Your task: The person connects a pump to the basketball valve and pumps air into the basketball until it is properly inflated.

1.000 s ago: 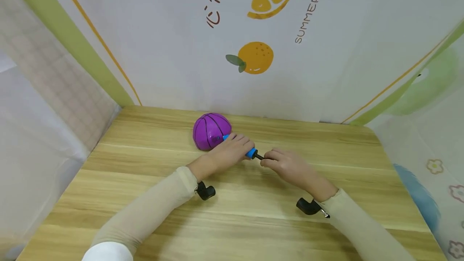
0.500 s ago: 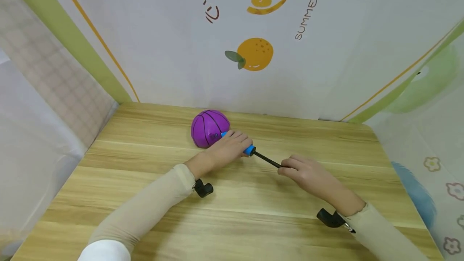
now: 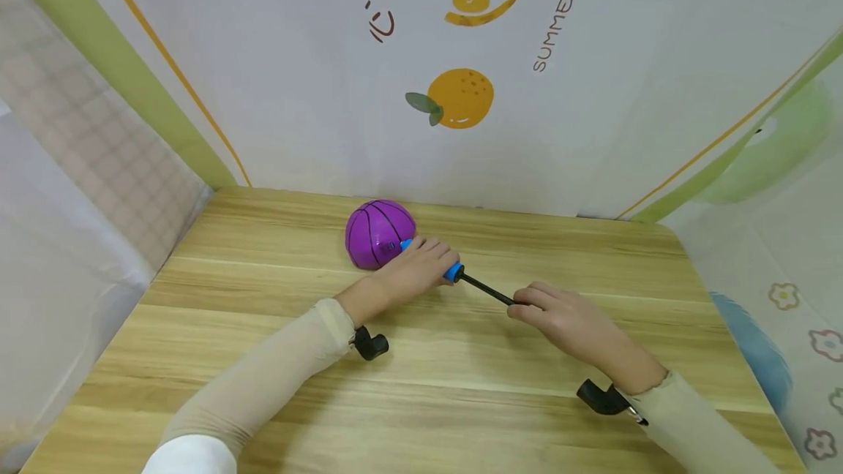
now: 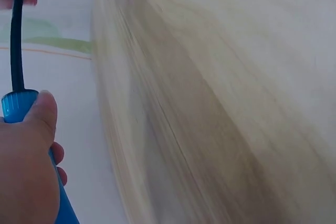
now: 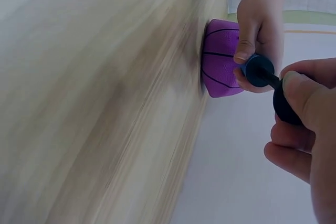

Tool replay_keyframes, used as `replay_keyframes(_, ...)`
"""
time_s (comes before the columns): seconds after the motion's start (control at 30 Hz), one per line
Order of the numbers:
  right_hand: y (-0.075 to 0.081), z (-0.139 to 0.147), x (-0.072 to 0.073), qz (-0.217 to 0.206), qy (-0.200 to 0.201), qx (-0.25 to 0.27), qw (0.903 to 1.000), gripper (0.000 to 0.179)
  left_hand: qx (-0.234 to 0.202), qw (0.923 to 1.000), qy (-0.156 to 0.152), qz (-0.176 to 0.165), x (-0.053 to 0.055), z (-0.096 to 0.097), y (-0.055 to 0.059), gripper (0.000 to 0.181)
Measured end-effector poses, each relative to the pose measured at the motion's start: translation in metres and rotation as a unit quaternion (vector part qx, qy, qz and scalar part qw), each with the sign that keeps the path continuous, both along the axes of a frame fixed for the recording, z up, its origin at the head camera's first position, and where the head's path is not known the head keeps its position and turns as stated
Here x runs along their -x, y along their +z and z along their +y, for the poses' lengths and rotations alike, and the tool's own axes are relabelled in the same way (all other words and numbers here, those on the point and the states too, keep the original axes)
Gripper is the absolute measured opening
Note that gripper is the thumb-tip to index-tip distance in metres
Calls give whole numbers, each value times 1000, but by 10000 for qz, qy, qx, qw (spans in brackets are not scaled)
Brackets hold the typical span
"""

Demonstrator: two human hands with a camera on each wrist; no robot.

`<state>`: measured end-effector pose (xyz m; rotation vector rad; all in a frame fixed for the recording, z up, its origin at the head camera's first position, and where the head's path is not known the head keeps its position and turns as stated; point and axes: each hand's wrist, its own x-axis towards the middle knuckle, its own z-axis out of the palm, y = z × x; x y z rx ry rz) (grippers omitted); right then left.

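Note:
A purple ball (image 3: pixel 375 236) with black seam lines sits near the back of the table, domed and slack rather than fully round. My left hand (image 3: pixel 416 269) wraps around the blue barrel of a hand pump (image 3: pixel 454 272), whose far end meets the ball's side. Whether a needle enters the ball is hidden from view. Out of the barrel extends the black rod (image 3: pixel 486 289), pulled well out. At its end my right hand (image 3: pixel 563 320) holds the black handle (image 5: pixel 286 107) between thumb and fingers. In the left wrist view the thumb lies along the blue barrel (image 4: pixel 18 106).
The wood-grain table (image 3: pixel 421 401) reaches back to a white printed curtain (image 3: pixel 316 93) behind the ball. More patterned cloth (image 3: pixel 784 254) hangs at the right side. Each wrist wears a black camera mount (image 3: pixel 372 344).
My right hand has drawn the pump handle away from the barrel, right and toward me, baring more rod. It hardly moves in the last half second. My left hand keeps its grip by the ball.

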<state>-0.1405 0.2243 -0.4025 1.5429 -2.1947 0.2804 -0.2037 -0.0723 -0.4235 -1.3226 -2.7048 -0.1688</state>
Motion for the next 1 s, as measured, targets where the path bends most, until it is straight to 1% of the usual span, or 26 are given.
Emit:
replay_keyframes(0.03, -1, -2, 2, -14, 4, -36, 10000, 42, 17, 10000, -6, 30, 0, 0, 0, 24)
replay_keyframes(0.13, -3, -10, 9, -65, -17, -126, 9999, 15, 38, 10000, 19, 55, -2, 1, -1, 25)
replay_keyframes(0.17, -4, -13, 11, -82, -48, -164, 9998, 13, 56, 10000, 36, 69, -2, 1, -1, 25)
replay_keyframes(0.27, -7, -22, 18, -72, -143, -212, 9996, 26, 106, 9999, 67, 106, -2, 2, -1, 26)
replay_keyframes(0.4, -12, -35, 28, -48, -177, -193, 9996, 25, 156, 9998, 71, 138, -3, 3, -1, 27)
replay_keyframes(0.57, -16, -48, 36, -6, -213, -230, 9995, 30, 114, 9999, 29, -32, -2, 5, -2, 24)
replay_keyframes(0.63, -16, -52, 38, 24, -227, -276, 9994, 28, 124, 9999, 32, -64, -2, 3, -2, 23)
replay_keyframes(0.77, -16, -56, 39, -6, -194, -270, 9994, 23, 126, 9999, 42, -10, 1, 0, -3, 22)
replay_keyframes(0.87, -16, -56, 39, 7, -133, -208, 9997, 22, 91, 10000, -23, -9, 2, -2, -2, 22)
replay_keyframes(1.0, -15, -54, 38, 110, -38, -138, 9998, 23, -4, 9998, -122, -124, 3, -1, -2, 22)
